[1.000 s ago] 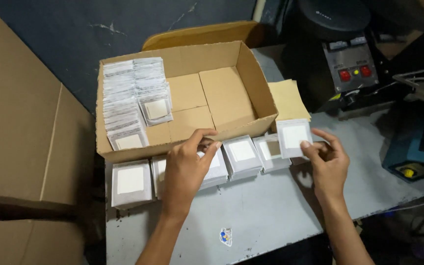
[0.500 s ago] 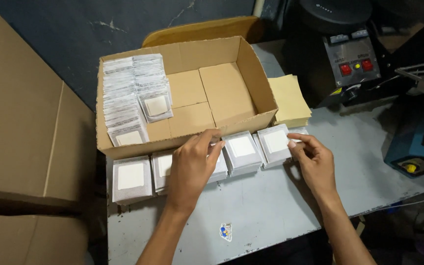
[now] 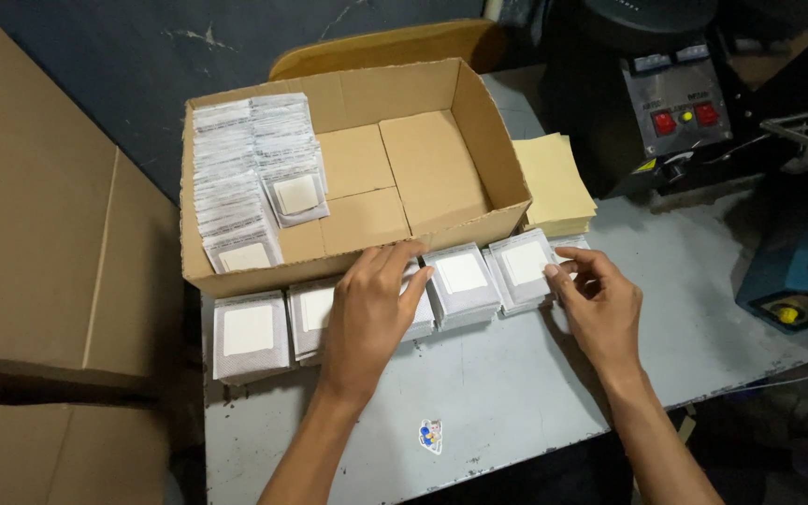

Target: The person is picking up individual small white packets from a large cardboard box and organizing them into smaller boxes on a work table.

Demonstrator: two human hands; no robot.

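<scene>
Head camera looks steeply down, close over the table (image 3: 516,393).

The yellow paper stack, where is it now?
In the head view, the yellow paper stack lies on the table right of the box, just behind the packet pile that the right hand touches.

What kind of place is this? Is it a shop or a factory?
Most likely a small packing workshop. Stacks of white packets sit in a row on a worn grey table, more are filed in a cardboard box, and a machine with red buttons stands alongside.
</scene>
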